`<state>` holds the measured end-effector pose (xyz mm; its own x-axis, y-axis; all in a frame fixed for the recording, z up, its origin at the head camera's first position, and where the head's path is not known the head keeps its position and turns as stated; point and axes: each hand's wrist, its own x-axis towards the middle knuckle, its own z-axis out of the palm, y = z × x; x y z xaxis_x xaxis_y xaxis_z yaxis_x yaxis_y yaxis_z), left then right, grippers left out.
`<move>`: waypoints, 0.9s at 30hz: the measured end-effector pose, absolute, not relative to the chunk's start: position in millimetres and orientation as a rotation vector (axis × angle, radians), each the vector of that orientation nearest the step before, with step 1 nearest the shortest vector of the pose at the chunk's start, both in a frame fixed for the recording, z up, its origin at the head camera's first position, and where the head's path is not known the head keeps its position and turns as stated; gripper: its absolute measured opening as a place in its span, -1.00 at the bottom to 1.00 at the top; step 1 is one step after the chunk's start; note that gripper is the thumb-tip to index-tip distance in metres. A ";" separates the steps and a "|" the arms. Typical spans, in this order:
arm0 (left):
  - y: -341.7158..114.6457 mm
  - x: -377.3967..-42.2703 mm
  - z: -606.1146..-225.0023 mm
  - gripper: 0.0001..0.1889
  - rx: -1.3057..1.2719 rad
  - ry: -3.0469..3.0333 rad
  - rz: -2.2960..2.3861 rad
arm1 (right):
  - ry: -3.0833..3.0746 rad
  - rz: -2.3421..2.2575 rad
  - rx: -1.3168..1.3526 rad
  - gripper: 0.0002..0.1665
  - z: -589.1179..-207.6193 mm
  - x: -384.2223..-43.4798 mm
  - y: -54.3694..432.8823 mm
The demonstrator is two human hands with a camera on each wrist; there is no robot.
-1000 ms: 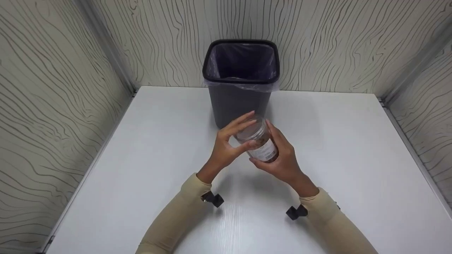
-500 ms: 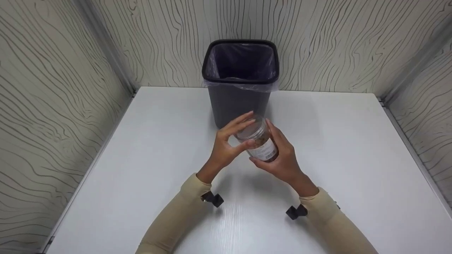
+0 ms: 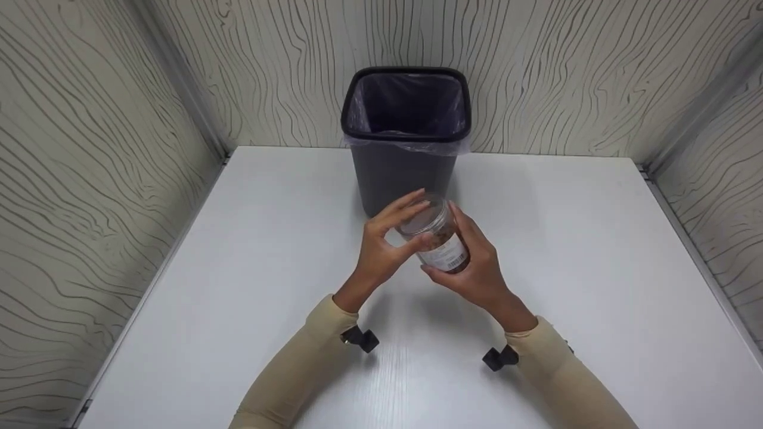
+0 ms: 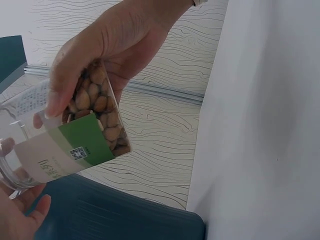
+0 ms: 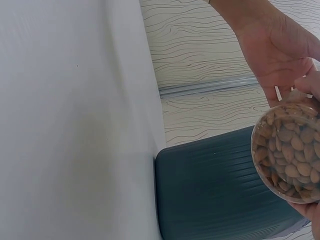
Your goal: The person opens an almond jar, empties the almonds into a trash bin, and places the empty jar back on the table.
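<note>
A clear jar of almonds (image 3: 446, 257) is held tilted above the table, its top toward the upper left in the head view. My left hand (image 3: 383, 243) curls round the clear top end, thumb on the near side and fingers across the far side. Lower down, my right hand (image 3: 480, 268) grips the body beside the white barcode label. The left wrist view shows a green and white label (image 4: 82, 142) with almonds (image 4: 95, 95) gathered at the base. Seen from the right wrist, the round bottom of the jar faces the camera, packed with almonds (image 5: 295, 160).
Just beyond the hands a dark bin (image 3: 405, 173) with a clear liner (image 3: 462, 146) stands on the white table (image 3: 286, 238). Wood-patterned panels (image 3: 286, 71) enclose the table at the back and sides. Each sleeve carries a small black camera mount (image 3: 360, 339).
My left fingertips have shifted very slightly to the left on the jar's top. The jar, the right hand and the bin look almost the same.
</note>
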<state>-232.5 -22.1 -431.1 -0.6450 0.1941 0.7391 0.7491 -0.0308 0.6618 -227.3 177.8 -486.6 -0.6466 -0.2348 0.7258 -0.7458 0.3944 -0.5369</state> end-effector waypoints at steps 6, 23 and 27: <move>-19.7 -229.9 -431.0 -0.55 -0.932 -1.861 -1.688 | -2.091 1.197 0.840 0.28 -487.7 -229.0 178.4; -16.6 -243.1 -459.4 -0.52 -0.857 -1.910 -1.618 | -2.074 1.154 0.864 0.30 -488.6 -230.8 178.4; -16.8 -243.9 -458.9 -0.53 -0.863 -1.912 -1.611 | -2.072 1.164 0.866 0.30 -487.6 -230.7 178.9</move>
